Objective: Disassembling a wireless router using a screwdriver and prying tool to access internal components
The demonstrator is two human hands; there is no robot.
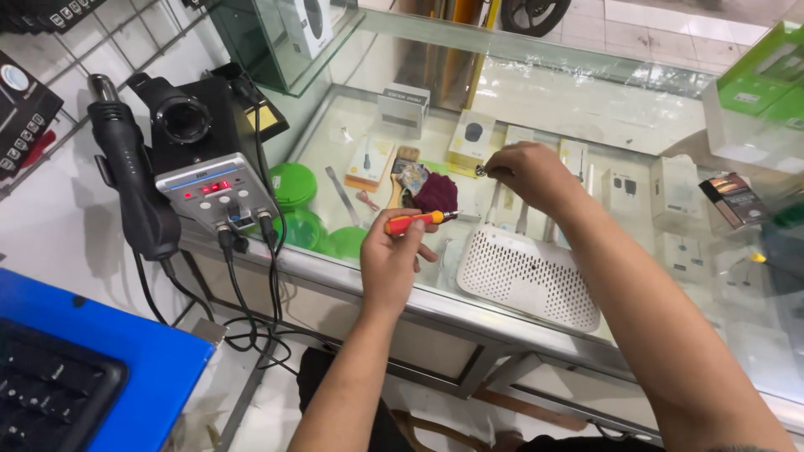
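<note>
Glass display counter (586, 109), white perforated plastic router (528, 276) lying near edge. Left hand (392, 259) grips orange-handled screwdriver (416, 221) mid-handle: light, stiff, likely slippery. Right hand (528, 174) pinches small dark metal part (481, 171), farther back: tiny, easily dropped.

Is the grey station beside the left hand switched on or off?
On. The station shows lit red digits on its front display, and cables are plugged in below. The left hand holds an orange screwdriver.
</note>
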